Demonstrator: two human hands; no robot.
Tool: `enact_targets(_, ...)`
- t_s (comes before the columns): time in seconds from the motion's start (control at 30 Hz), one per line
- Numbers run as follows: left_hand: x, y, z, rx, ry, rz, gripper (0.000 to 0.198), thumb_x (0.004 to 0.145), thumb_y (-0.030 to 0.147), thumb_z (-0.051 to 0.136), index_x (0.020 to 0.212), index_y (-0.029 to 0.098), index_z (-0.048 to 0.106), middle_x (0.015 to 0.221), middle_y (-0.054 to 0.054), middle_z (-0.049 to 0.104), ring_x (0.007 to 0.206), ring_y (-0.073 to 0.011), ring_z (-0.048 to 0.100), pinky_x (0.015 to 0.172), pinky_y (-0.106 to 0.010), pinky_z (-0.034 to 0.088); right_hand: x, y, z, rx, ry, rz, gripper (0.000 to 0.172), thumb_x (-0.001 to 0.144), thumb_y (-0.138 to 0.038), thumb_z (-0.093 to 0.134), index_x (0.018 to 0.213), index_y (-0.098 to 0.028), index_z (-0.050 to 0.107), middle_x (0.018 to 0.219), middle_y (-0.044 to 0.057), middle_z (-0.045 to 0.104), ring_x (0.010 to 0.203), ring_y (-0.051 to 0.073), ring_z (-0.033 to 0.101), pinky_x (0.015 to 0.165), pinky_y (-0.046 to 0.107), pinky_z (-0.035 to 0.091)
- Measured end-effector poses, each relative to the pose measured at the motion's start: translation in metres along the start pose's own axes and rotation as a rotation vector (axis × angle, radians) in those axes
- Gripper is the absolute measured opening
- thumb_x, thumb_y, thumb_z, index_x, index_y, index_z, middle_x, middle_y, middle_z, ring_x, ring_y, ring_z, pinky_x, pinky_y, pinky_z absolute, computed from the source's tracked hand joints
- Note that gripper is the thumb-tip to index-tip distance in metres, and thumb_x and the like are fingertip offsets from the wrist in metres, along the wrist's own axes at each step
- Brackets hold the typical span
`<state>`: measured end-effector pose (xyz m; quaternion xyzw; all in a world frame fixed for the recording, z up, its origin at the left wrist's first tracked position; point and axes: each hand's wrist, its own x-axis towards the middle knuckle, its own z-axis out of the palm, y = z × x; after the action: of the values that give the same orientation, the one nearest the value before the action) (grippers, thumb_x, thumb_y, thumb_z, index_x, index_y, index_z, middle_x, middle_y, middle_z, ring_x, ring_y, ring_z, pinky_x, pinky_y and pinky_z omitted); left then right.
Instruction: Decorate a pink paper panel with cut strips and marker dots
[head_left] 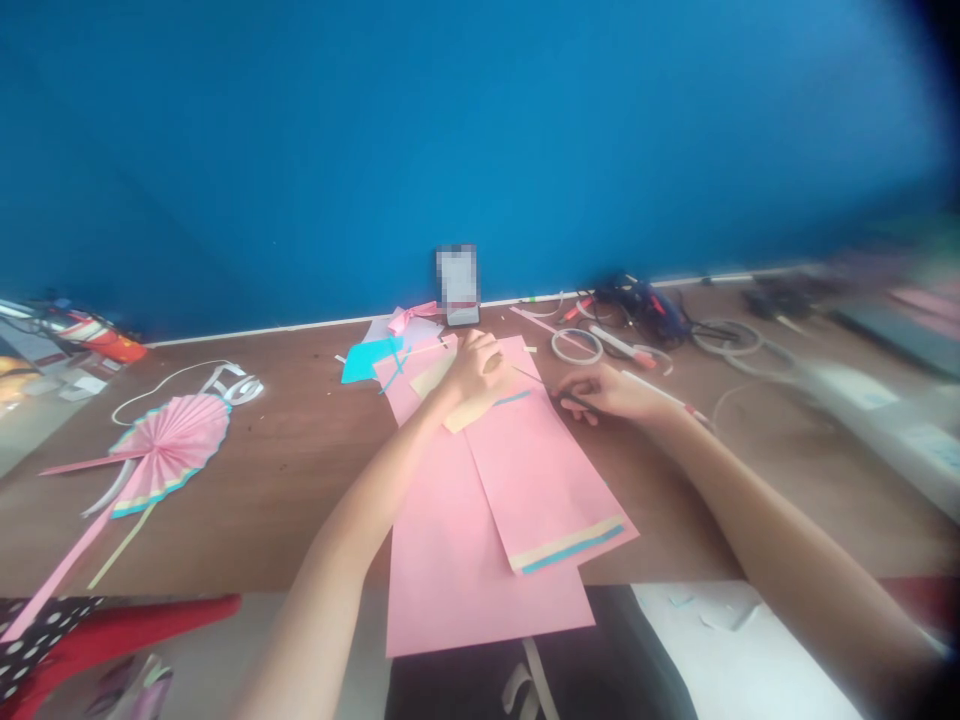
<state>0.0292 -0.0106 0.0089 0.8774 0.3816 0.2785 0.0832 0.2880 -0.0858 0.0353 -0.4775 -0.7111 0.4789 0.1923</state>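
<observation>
Pink paper [487,590]: where is it lying?

— Two overlapping sheets are lying on the wooden table [300,490], and the upper sheet is showing tan and blue bands along its near edge.

What is the left hand [472,372] doing?

— It is resting on the far end of the sheets, with its fingers curling down beside a tan paper strip [466,412]. Whether it is pinching or only pressing cannot be determined.

And the right hand [607,392]?

— Its fingers are closing on a thin pointed tool [534,382], whose tip is pointing toward the left hand, just above the paper.

What is lying nearby?

— A pink paper fan [169,455] is lying to the left, blue paper [366,360] is lying beside the sheets, and a tape roll [576,346] is lying to the right, below the blue wall [450,130].
</observation>
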Motion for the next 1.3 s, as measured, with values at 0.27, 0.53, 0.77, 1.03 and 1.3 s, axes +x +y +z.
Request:
enact_targets(0.27, 0.000, 0.000, 0.000, 0.037, 0.016, -0.004, 0.025, 0.094, 0.025, 0.036, 0.079, 0.019, 0.055, 0.086, -0.006, 0.057, 0.091, -0.0220, 0.043, 0.087, -0.042, 0.034, 0.000, 0.002, 0.000, -0.006, 0.009, 0.000, 0.044, 0.079, -0.051, 0.064, 0.101, -0.013, 0.067, 0.068, 0.005, 0.067, 0.047, 0.010, 0.053, 0.052, 0.026, 0.044)
enact_targets(0.53, 0.001, -0.001, 0.000, 0.079, 0.008, -0.038, 0.026, 0.094, 0.027, 0.036, 0.077, 0.020, 0.054, 0.086, -0.007, 0.056, 0.091, -0.0233, 0.044, 0.086, -0.042, 0.034, 0.002, 0.010, -0.002, 0.014, 0.023, -0.007, 0.044, 0.077, -0.050, 0.066, 0.102, -0.014, 0.069, 0.070, 0.006, 0.069, 0.047, 0.011, 0.053, 0.051, 0.026, 0.044)
enact_targets(0.77, 0.002, -0.008, 0.002, 0.016, 0.002, -0.016, 0.026, 0.095, 0.025, 0.032, 0.081, 0.020, 0.052, 0.088, -0.006, 0.056, 0.092, -0.0214, 0.043, 0.089, -0.041, 0.034, 0.000, 0.000, 0.002, -0.028, 0.064, 0.018, 0.037, 0.076, -0.046, 0.067, 0.096, -0.015, 0.066, 0.069, 0.004, 0.068, 0.046, 0.010, 0.053, 0.052, 0.027, 0.044)
enact_targets(1.03, 0.002, -0.007, 0.003, 0.026, -0.015, 0.008, 0.028, 0.096, 0.027, 0.029, 0.080, 0.020, 0.051, 0.088, -0.006, 0.055, 0.093, -0.0219, 0.044, 0.089, -0.041, 0.034, -0.002, -0.007, 0.005, -0.052, 0.072, 0.025, 0.035, 0.076, -0.045, 0.067, 0.096, -0.016, 0.066, 0.068, 0.003, 0.066, 0.048, 0.011, 0.053, 0.054, 0.027, 0.044)
enact_targets(1.3, 0.002, -0.006, 0.002, -0.005, 0.004, 0.014, 0.028, 0.097, 0.025, 0.030, 0.077, 0.020, 0.048, 0.085, -0.005, 0.055, 0.092, -0.0208, 0.044, 0.088, -0.039, 0.034, 0.000, -0.005, 0.006, -0.037, 0.061, -0.015, 0.040, 0.077, -0.048, 0.065, 0.098, -0.014, 0.066, 0.070, 0.005, 0.067, 0.048, 0.010, 0.051, 0.054, 0.027, 0.043)
